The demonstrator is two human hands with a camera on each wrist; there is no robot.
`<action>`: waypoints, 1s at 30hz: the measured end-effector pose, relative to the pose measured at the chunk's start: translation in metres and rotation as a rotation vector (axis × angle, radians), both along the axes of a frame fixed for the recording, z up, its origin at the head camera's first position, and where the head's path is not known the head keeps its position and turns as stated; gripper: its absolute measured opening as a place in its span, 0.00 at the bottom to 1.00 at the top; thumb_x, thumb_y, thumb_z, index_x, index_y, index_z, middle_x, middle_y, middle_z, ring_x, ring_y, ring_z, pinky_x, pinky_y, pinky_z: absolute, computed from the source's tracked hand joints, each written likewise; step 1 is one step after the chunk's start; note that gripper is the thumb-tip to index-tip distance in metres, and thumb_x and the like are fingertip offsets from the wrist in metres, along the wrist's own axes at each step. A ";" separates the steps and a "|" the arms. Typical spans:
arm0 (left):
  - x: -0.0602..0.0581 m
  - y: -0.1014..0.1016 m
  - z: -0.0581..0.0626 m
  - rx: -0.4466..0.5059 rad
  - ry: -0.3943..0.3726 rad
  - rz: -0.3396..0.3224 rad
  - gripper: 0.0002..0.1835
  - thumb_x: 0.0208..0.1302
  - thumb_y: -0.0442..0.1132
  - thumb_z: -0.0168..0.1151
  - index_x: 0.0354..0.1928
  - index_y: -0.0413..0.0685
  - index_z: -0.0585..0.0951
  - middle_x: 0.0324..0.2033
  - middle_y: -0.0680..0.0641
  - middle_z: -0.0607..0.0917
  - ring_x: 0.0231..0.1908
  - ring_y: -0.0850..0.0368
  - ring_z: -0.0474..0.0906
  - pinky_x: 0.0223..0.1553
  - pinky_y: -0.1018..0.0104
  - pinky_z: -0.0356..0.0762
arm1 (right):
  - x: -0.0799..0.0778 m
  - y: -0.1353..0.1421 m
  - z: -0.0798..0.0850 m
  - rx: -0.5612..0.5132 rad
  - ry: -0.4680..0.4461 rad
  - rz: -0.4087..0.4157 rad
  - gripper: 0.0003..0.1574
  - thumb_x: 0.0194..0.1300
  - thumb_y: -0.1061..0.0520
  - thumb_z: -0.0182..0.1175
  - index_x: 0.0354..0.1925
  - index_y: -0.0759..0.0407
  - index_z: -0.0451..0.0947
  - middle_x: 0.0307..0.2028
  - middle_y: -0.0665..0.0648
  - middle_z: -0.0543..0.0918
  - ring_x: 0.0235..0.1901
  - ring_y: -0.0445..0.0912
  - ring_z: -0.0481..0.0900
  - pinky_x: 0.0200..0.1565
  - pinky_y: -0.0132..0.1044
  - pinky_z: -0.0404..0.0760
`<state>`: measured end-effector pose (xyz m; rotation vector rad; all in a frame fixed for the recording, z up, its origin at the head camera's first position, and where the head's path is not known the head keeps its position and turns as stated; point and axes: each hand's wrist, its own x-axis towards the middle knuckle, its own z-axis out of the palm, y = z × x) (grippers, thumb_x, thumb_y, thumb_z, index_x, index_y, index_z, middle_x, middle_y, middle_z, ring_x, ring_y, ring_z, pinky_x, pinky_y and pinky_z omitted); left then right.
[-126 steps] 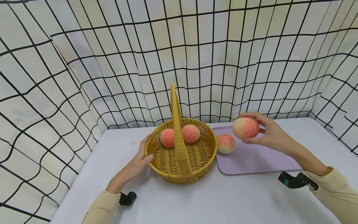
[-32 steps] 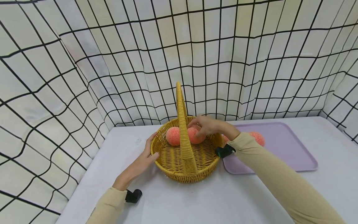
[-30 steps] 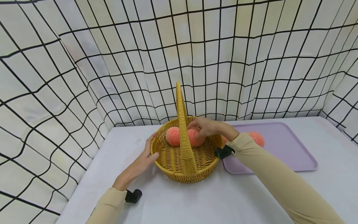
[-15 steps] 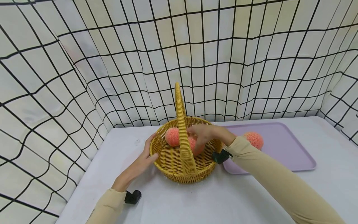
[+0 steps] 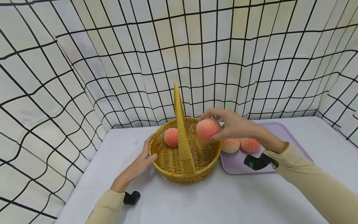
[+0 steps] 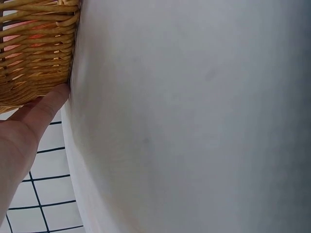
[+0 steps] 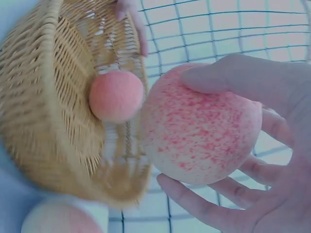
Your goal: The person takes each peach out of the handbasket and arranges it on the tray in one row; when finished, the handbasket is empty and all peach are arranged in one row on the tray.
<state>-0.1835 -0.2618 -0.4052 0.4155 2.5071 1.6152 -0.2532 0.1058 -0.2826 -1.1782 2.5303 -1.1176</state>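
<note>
My right hand (image 5: 236,126) holds a pink, speckled toy peach (image 5: 208,129) between thumb and fingers, raised over the right side of the wicker basket (image 5: 183,179). Close up in the right wrist view, the held peach (image 7: 201,131) has a pale underside. A second peach (image 5: 171,137) lies inside the basket, left of its tall handle (image 5: 183,146). On the basket's left side my left hand (image 5: 141,161) grips the rim, thumb over the edge and fingers along the outer wall. The left wrist view has the fingers (image 6: 46,109) against the woven side.
Right of the basket lies a lilac tray (image 5: 237,168). Two more peaches, one paler (image 5: 230,146) and one pinker (image 5: 250,145), sit side by side at its left part. A white cloth covers the table (image 5: 195,202); a black-lined white curtain (image 5: 212,62) stands behind.
My right hand has lifted a peach out of the basket, up and to the right. Earlier it held another peach over the tray, then reached in. The left hand stays on the basket.
</note>
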 end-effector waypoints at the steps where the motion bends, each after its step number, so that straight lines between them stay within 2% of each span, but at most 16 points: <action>1: 0.000 0.000 -0.001 0.006 0.000 -0.002 0.45 0.74 0.33 0.45 0.83 0.50 0.34 0.82 0.37 0.36 0.81 0.33 0.38 0.76 0.39 0.42 | 0.003 0.010 0.002 -0.010 0.003 -0.025 0.38 0.53 0.60 0.80 0.62 0.48 0.79 0.60 0.51 0.80 0.54 0.53 0.78 0.47 0.48 0.84; 6: 0.000 0.001 -0.003 0.011 -0.001 -0.008 0.45 0.74 0.32 0.45 0.83 0.50 0.34 0.82 0.37 0.35 0.81 0.33 0.38 0.76 0.40 0.42 | 0.015 0.067 0.002 -0.017 0.016 -0.145 0.39 0.55 0.57 0.80 0.64 0.48 0.77 0.61 0.50 0.79 0.53 0.51 0.76 0.49 0.48 0.84; 9: 0.000 0.001 -0.003 0.012 -0.004 -0.011 0.44 0.74 0.33 0.45 0.83 0.50 0.34 0.82 0.37 0.35 0.81 0.34 0.38 0.76 0.40 0.42 | 0.018 0.104 -0.005 0.006 0.021 -0.236 0.40 0.56 0.55 0.80 0.65 0.48 0.76 0.62 0.50 0.78 0.54 0.49 0.76 0.48 0.43 0.85; 13: 0.000 0.001 -0.001 0.010 -0.003 -0.009 0.44 0.74 0.33 0.45 0.84 0.51 0.34 0.83 0.37 0.36 0.81 0.33 0.39 0.76 0.40 0.43 | 0.016 0.150 -0.022 0.040 0.013 -0.346 0.42 0.56 0.53 0.81 0.66 0.48 0.75 0.62 0.53 0.77 0.52 0.43 0.76 0.44 0.37 0.85; 19: 0.002 -0.001 0.000 -0.009 0.008 0.004 0.45 0.74 0.34 0.45 0.84 0.51 0.34 0.83 0.37 0.36 0.81 0.33 0.39 0.75 0.40 0.42 | 0.006 0.199 -0.057 0.086 -0.019 -0.444 0.43 0.57 0.52 0.80 0.68 0.54 0.74 0.63 0.61 0.76 0.48 0.35 0.76 0.40 0.43 0.80; 21: 0.002 -0.002 0.000 -0.011 0.011 0.002 0.45 0.74 0.34 0.45 0.84 0.50 0.34 0.82 0.37 0.35 0.81 0.33 0.38 0.75 0.40 0.42 | 0.002 0.208 -0.069 0.100 -0.045 -0.459 0.43 0.57 0.52 0.79 0.68 0.56 0.73 0.63 0.63 0.76 0.48 0.38 0.76 0.41 0.44 0.78; 26: 0.001 -0.003 -0.002 0.000 0.012 -0.011 0.44 0.75 0.35 0.46 0.84 0.51 0.34 0.82 0.36 0.35 0.80 0.33 0.38 0.76 0.40 0.42 | -0.005 0.221 -0.092 0.104 -0.110 -0.459 0.44 0.60 0.54 0.75 0.70 0.62 0.71 0.65 0.70 0.75 0.52 0.56 0.76 0.43 0.46 0.74; 30: 0.001 -0.002 -0.001 0.001 0.016 -0.023 0.44 0.75 0.34 0.45 0.83 0.50 0.33 0.82 0.36 0.35 0.80 0.32 0.39 0.75 0.39 0.42 | -0.009 0.221 -0.101 0.105 -0.141 -0.460 0.44 0.61 0.54 0.74 0.70 0.64 0.69 0.66 0.73 0.73 0.55 0.61 0.75 0.45 0.46 0.72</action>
